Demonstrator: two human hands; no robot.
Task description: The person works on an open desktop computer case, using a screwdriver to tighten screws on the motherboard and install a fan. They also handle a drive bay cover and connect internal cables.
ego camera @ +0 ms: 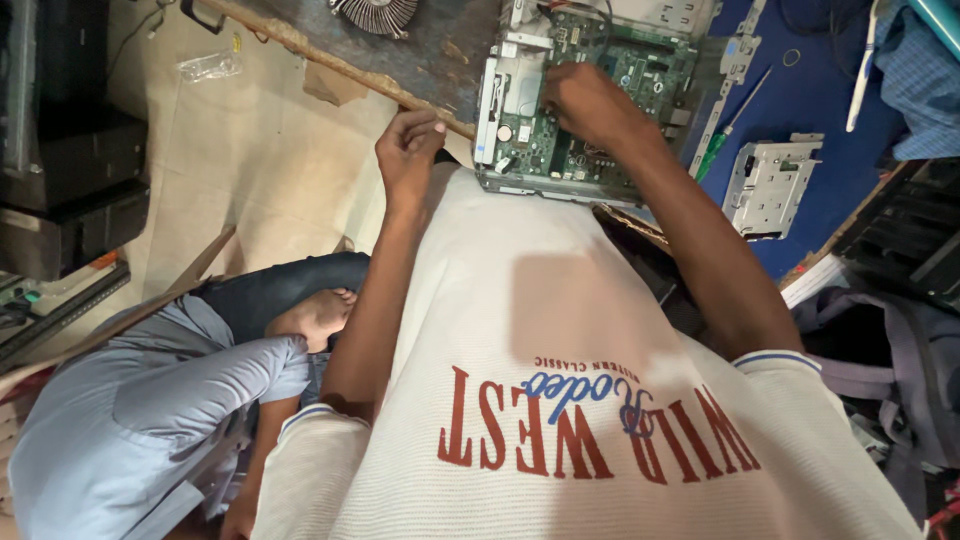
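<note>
A green circuit board (600,75) lies in an open metal computer case (500,95) at the edge of a worn wooden table (440,50). My right hand (590,100) rests on the middle of the board with its fingers bent down onto the parts; what they pinch is hidden. My left hand (410,148) hangs at the table's front edge, just left of the case, curled into a loose fist with nothing visible in it. My white shirt fills the lower part of the view.
A green-handled screwdriver (718,150) and a metal drive bracket (768,185) lie on a blue mat (830,90) to the right. A round cooler fan (375,12) sits at the table's back. Another person in a blue-grey shirt (130,420) sits low on the left. Black boxes (60,160) stand far left.
</note>
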